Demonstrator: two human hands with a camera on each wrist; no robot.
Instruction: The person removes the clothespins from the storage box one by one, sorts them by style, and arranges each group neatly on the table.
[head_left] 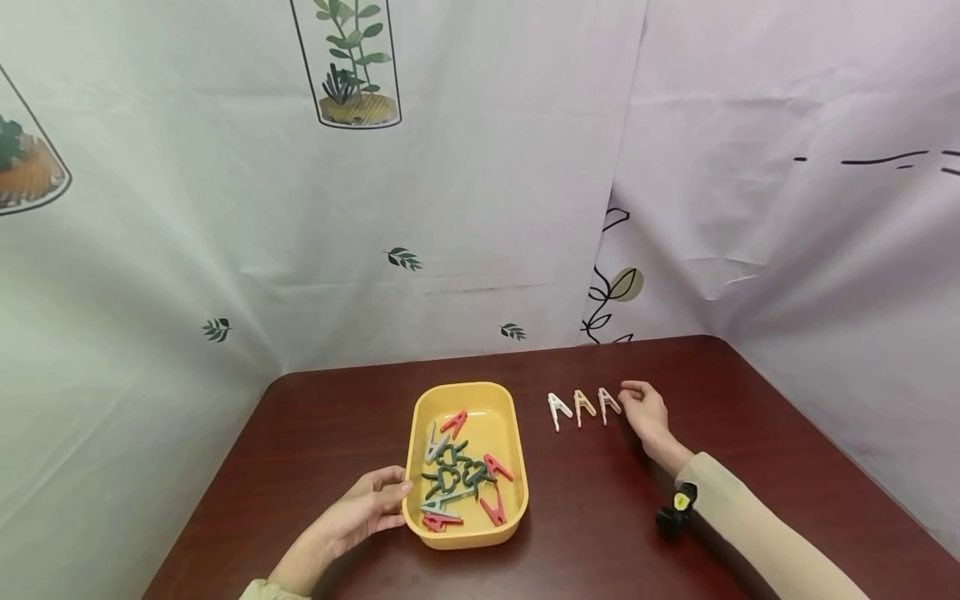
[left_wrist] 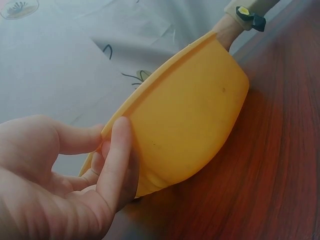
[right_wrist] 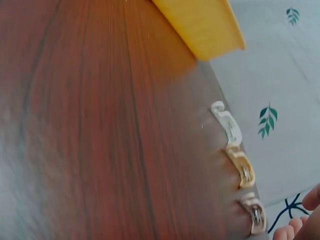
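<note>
My left hand (head_left: pixel 371 504) grips the left side of a yellow plastic bin (head_left: pixel 520 475), thumb (left_wrist: pixel 82 139) at the rim and fingers against the outer wall. Inside the bin lie several clothespins in red (head_left: pixel 492 506) and pale grey-blue (head_left: pixel 435 446), along with dark green clips (head_left: pixel 446 479). To the bin's right, three clothespins stand in a row: white (head_left: pixel 557 407), yellow (head_left: pixel 582 406) and pale pink (head_left: pixel 608 403). Just right of the pink one is my right hand (head_left: pixel 647 412), its fingers loosely bent and holding nothing.
A dark red-brown wooden table (head_left: pixel 600 533) carries everything. Pale printed cloth (head_left: pixel 465 208) hangs behind it and along both sides. A dark strap device with a yellow mark (head_left: pixel 681 504) sits on my right wrist.
</note>
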